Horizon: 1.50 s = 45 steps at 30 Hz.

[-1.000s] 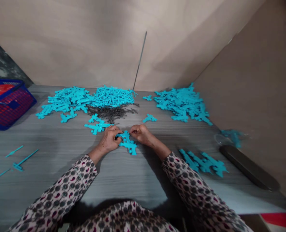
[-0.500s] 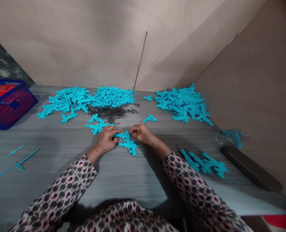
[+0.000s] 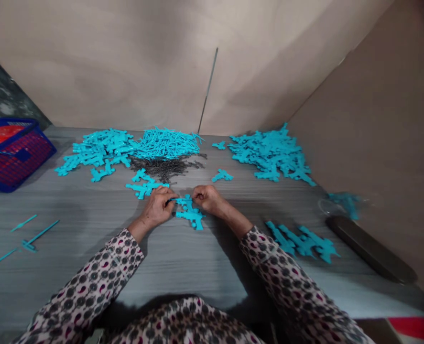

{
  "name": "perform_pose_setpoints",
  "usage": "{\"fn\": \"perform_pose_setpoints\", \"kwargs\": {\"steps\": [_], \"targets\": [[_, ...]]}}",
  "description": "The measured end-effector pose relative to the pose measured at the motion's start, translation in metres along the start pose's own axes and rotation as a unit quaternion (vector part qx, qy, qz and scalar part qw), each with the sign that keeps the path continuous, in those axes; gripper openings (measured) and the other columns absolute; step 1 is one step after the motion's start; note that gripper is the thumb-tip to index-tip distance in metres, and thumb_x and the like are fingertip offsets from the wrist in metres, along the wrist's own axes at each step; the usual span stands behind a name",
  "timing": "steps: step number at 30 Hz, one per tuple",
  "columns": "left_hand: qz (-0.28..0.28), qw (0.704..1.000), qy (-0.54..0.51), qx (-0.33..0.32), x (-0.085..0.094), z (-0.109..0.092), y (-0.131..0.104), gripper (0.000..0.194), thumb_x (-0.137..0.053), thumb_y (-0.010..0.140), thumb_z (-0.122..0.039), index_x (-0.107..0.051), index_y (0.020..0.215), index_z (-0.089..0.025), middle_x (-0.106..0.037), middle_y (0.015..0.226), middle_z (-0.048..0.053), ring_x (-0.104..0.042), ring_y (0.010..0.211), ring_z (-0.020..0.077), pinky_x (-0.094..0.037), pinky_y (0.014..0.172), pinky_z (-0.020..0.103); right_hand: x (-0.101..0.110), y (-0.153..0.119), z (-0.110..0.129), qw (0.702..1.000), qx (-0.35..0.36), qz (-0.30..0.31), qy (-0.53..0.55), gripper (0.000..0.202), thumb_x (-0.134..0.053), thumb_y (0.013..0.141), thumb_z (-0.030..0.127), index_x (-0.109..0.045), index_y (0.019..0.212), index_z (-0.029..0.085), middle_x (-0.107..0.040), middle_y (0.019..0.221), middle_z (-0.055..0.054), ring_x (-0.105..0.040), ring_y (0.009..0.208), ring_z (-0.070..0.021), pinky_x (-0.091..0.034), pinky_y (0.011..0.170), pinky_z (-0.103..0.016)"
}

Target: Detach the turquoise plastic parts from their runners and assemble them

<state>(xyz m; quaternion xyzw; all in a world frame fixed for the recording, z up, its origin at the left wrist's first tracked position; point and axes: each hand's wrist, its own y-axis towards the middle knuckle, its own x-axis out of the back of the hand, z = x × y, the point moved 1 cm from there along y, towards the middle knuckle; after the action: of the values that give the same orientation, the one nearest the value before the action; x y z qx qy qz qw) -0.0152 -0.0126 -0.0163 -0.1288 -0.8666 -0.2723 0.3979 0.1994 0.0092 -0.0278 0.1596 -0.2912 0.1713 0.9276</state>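
The work on the gun-shaped pieces is judged to be well short of complete. On the desk (image 3: 193, 272), two pieces are laid between the hands, an upper piece (image 3: 188, 205) and a lower piece (image 3: 193, 218), one just beyond the other. Along the top of the upper piece a thin blue stick (image 3: 184, 198) can be made out. Its ends seem to be pinched by the fingers of the left hand (image 3: 157, 206) and of the right hand (image 3: 210, 198), both closed up; the exact grip is too small to be confirmed.

Plenty appears to be left: a left heap (image 3: 102, 149) of gun-shaped pieces, a stick heap (image 3: 167, 143) touching it, and a dark heap (image 3: 161, 168) of small parts in front. A right heap (image 3: 269, 152) is piled by the side wall, and a row of three pieces (image 3: 301, 240) is set out beside the right forearm. Which of these are finished cannot be told.

By the left hand, a pair of pieces (image 3: 144, 188) is placed. At the far left, a blue basket (image 3: 18, 167) is seen, with something red (image 3: 2, 135) held inside. At the right, blue pieces (image 3: 347, 204) are seen near a clear rim; whether they are contained by it is blurred.
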Motion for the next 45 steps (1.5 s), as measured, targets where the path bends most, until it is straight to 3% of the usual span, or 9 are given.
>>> {"fn": "perform_pose_setpoints", "kwargs": {"steps": [3, 17, 33, 45], "targets": [[-0.006, 1.000, -0.021, 0.003, -0.002, 0.003, 0.002, 0.019, -0.056, 0.085, -0.013, -0.074, 0.088, -0.019, -0.072, 0.086, 0.006, -0.063, 0.086, 0.0207, -0.048, 0.083, 0.037, -0.001, 0.000, 0.000, 1.000, 0.000, -0.005, -0.016, 0.013, -0.053, 0.062, 0.005, -0.057, 0.056, 0.016, -0.054, 0.055, 0.003, -0.043, 0.050, -0.0080, -0.031, 0.051, -0.019], [0.011, 0.998, -0.038, 0.046, -0.007, 0.009, 0.008, 0.013, -0.061, 0.082, -0.013, -0.073, 0.079, -0.018, -0.069, 0.074, 0.004, -0.061, 0.079, 0.0190, -0.046, 0.077, 0.032, -0.001, 0.003, 0.002, 0.999, 0.009, -0.003, -0.037, 0.017, -0.051, 0.058, 0.001, -0.057, 0.053, 0.015, -0.053, 0.055, 0.004, -0.043, 0.050, -0.0077, -0.031, 0.052, -0.020], [0.051, 0.996, -0.019, 0.065, -0.007, 0.010, 0.014, 0.017, -0.063, 0.075, -0.007, -0.075, 0.079, -0.019, -0.067, 0.070, 0.003, -0.061, 0.077, 0.0192, -0.046, 0.071, 0.029, 0.000, 0.008, -0.007, 0.998, 0.040, 0.004, -0.047, 0.018, -0.059, 0.066, 0.003, -0.069, 0.059, 0.016, -0.066, 0.061, -0.002, -0.057, 0.057, -0.0118, -0.041, 0.056, -0.021], [0.055, 0.992, -0.039, 0.104, -0.006, 0.007, 0.018, 0.018, -0.062, 0.071, -0.005, -0.074, 0.072, -0.018, -0.065, 0.065, 0.000, -0.058, 0.064, 0.0144, -0.047, 0.066, 0.026, -0.003, -0.016, -0.001, 0.985, 0.106, -0.024, -0.134, 0.027, -0.050, 0.085, 0.008, -0.060, 0.062, 0.016, -0.058, 0.067, -0.005, -0.052, 0.067, -0.0162, -0.041, 0.066, -0.027]]}}
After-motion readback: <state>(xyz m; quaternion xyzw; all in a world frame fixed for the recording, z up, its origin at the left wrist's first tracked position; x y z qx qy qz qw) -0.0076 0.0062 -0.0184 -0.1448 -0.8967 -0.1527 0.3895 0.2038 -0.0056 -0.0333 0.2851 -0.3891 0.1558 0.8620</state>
